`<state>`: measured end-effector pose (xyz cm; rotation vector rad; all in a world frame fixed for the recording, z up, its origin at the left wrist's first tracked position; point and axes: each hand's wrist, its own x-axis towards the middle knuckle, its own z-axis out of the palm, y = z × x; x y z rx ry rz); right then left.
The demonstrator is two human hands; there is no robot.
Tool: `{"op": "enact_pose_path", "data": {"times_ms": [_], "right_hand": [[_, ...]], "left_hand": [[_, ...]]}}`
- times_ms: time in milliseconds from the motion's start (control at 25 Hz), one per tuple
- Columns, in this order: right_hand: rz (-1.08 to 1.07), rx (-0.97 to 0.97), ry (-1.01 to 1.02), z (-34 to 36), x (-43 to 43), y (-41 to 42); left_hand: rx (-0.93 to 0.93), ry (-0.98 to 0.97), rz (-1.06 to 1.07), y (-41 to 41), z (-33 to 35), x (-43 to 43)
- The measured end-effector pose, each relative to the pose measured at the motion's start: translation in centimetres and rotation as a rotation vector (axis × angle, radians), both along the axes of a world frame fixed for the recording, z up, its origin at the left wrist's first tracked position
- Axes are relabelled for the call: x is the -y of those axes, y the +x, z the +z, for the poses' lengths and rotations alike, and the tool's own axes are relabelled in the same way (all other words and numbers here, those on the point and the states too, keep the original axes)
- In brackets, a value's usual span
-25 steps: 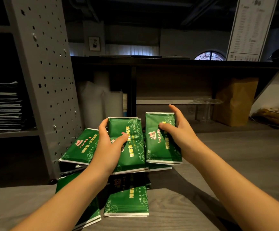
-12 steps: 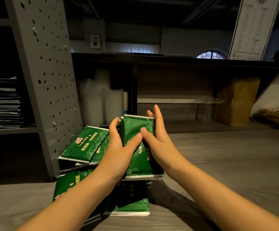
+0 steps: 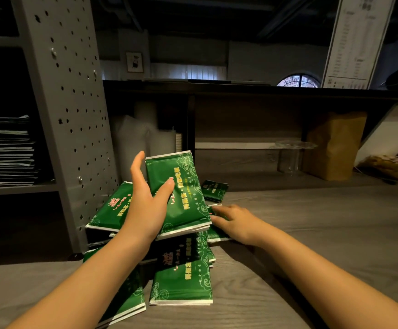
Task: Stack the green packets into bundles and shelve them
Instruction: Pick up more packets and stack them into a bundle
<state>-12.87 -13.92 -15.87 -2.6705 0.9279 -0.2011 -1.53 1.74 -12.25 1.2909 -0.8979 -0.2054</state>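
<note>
Green bundle point(image 3: 181, 186) is gripped in the left hand point(image 3: 145, 205), thumb across its face and fingers behind. Its long axis tilts up and away from the desk's point(image 3: 324, 233) near edge. Just beside its lower right corner, a loose packet point(image 3: 217, 235) lies flat. The right hand point(image 3: 238, 224), the nearer one, touches that packet with fingers extended, not closed.

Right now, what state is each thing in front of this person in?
held bundle, lifted and tilted.
left hand, grips the held bundle, thumb across its front.
right hand, low, touching loose packets; grip blurred.
front packets, flat on the table.
brown bag, upright at the back.
</note>
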Motion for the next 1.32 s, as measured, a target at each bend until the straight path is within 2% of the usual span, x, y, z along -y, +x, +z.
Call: {"op": "enact_pose_path", "data": {"times_ms": [80, 360, 520, 560, 640, 760, 840, 1000, 1200, 1320], "right_hand": [[-0.015, -0.059, 0.000, 0.2, -0.6, 0.0], [-0.084, 0.114, 0.250, 2.6, -0.3, -1.8], [-0.204, 0.197, 0.216, 2.9, 0.6, -2.4], [-0.230, 0.269, 0.186, 2.9, 0.9, -2.5], [-0.221, 0.529, 0.192, 3.2, 1.6, -2.7], [-0.131, 0.909, 0.423, 4.3, 0.6, -2.6], [-0.074, 1.028, 0.562, 4.9, -0.5, -2.3], [0.099, 1.048, 0.620, 4.8, -2.9, -1.3], [0.224, 1.000, 0.553, 3.4, -5.1, 0.2], [0.216, 0.989, 0.421, 2.3, -5.9, 1.3]], "left_hand": [[-0.006, -0.013, -0.007, 0.1, 0.2, 0.0], [-0.036, -0.005, -0.025, 0.0, 0.0, -0.1], [-0.033, -0.001, -0.029, 0.0, -0.2, -0.1], [-0.033, 0.000, -0.029, 0.0, -0.2, -0.1], [-0.030, -0.001, -0.033, 0.1, -0.2, 0.0], [-0.029, -0.008, -0.043, 0.0, -0.1, 0.2], [-0.041, -0.012, -0.053, -0.2, -0.1, 0.1], [-0.070, -0.013, -0.056, -0.4, 0.0, 0.2], [-0.112, -0.033, -0.037, -0.1, -0.1, 0.4], [-0.139, -0.051, -0.044, -0.6, -0.2, 0.5]]}}
